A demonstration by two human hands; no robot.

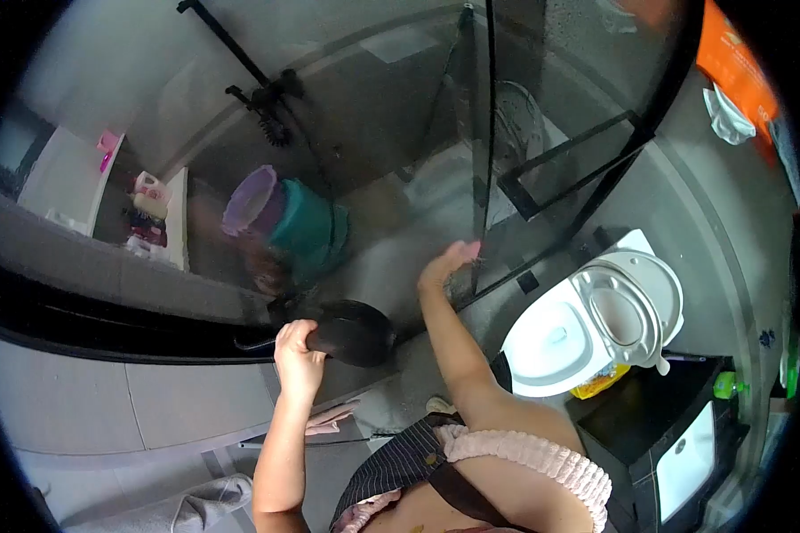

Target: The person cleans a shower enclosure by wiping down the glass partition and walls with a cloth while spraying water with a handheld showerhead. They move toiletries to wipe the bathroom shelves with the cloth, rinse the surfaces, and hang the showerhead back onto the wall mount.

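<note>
My left hand (pixel 299 345) is closed around the neck of a black object with a wide rounded head (pixel 357 333); its exact kind is unclear. That head points right, in front of the dark glass wall of the shower. Farther right, my right hand (pixel 452 259) is stretched forward with its fingers out, close to the edge of the glass door (pixel 486 169). Whether the fingertips touch the glass I cannot tell. Behind the glass stand a purple bucket (pixel 251 200) and a teal bucket (pixel 307 226).
A white toilet (pixel 556 342) with raised lid stands right of my right arm. The door's black square handle (pixel 529 200) juts out above it. Bottles fill a wall niche (pixel 149 209) at left. A grey towel (pixel 209 505) hangs lower left; an orange bag (pixel 738 67) hangs upper right.
</note>
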